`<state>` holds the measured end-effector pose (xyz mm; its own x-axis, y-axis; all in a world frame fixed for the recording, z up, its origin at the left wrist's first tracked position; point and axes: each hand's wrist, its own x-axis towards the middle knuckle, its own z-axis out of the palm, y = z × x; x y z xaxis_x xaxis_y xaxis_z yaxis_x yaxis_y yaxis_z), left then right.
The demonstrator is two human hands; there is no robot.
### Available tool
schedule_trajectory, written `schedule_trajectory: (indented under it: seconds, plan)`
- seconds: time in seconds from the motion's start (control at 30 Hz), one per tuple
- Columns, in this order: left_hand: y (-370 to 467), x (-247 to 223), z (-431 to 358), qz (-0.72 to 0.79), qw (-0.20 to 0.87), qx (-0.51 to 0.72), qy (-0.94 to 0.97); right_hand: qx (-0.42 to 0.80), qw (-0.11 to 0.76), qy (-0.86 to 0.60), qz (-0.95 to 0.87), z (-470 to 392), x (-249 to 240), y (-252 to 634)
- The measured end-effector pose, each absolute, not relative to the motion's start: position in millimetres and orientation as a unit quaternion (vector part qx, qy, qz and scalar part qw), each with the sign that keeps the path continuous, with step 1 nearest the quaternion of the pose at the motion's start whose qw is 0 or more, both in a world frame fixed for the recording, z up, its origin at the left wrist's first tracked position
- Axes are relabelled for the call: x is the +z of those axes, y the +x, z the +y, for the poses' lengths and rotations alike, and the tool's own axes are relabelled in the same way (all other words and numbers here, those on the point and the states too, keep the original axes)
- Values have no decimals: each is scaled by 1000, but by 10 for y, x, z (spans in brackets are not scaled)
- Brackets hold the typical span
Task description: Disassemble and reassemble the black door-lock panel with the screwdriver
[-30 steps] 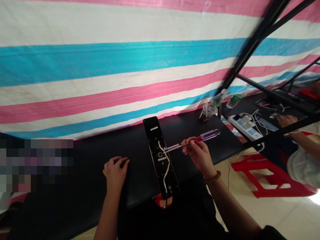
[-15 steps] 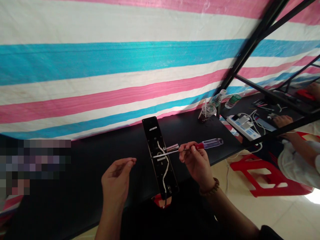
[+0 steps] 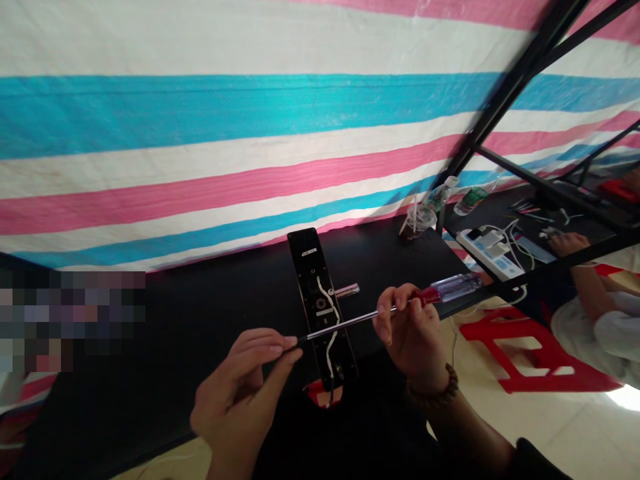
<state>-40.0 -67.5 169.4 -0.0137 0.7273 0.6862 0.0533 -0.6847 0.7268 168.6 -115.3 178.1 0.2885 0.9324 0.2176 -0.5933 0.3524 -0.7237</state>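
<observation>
My right hand [image 3: 413, 337], wearing a beaded bracelet, holds a screwdriver [image 3: 355, 321] with a clear and red handle, its long shaft pointing left. My left hand [image 3: 245, 377] is pinched closed at the screwdriver's dark tip. Anything small between those fingertips is too small to make out. Below the shaft lies a long black panel [image 3: 306, 267], with a white cable [image 3: 329, 350] running along its face. Beside the panel's right edge is a small clear and metallic piece [image 3: 348, 291], its kind unclear.
The black table [image 3: 165, 340] stands against a striped sheet [image 3: 250, 113]. A plastic cup [image 3: 417, 223] and bottles [image 3: 470, 200] are at the back right. Beyond the black frame [image 3: 493, 110] lie a power strip [image 3: 490, 253], a co-worker's hand [image 3: 570, 243] and a red stool [image 3: 520, 353].
My left hand has moved right and up to the screwdriver's tip. My right hand and the screwdriver have shifted right, and the two hands now meet through the tool.
</observation>
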Motion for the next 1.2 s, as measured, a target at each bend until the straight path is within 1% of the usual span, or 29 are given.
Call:
schedule_trajectory:
  seconds: [0.07, 0.2, 0.3, 0.37, 0.53, 0.77, 0.83, 0.9, 1.0, 1.07, 1.13, 1.2]
  plan:
    - [-448, 1720, -678, 304, 236, 622, 682, 500, 759, -269, -318, -1166, 1782, 1699]
    - [-493, 1748, -675, 270, 243, 559, 745, 494, 762, -269, -321, -1188, 1785, 1722]
    - [-420, 1710, -718, 298, 216, 609, 703, 491, 761, -270, -328, -1196, 1773, 1733]
    - [-360, 1669, -755, 307, 228, 622, 683, 492, 759, -268, -332, -1200, 1762, 1739]
    - [-294, 1623, -756, 298, 342, 623, 637, 501, 746, -241, -368, -1231, 1770, 1820]
    - [-233, 1508, -810, 261, 549, 567, 557, 490, 678, -231, -497, -1355, 1969, 2040]
    - [-209, 1447, -835, 251, 586, 570, 518, 477, 680, -224, -509, -1367, 2018, 2008]
    - [-168, 1396, -814, 255, 600, 582, 486, 461, 696, -220, -504, -1316, 2026, 1943]
    - [-59, 1302, -648, 285, 570, 595, 489, 412, 729, -252, -486, -1051, 1945, 1882]
    - [38, 1180, -448, 329, 502, 600, 529, 354, 749, -302, -472, -734, 1850, 1911]
    - [137, 991, -209, 406, 407, 580, 576, 284, 762, -358, -458, -346, 1755, 1989]
    - [224, 762, 26, 502, 357, 533, 580, 240, 731, -413, -487, 42, 1678, 2079]
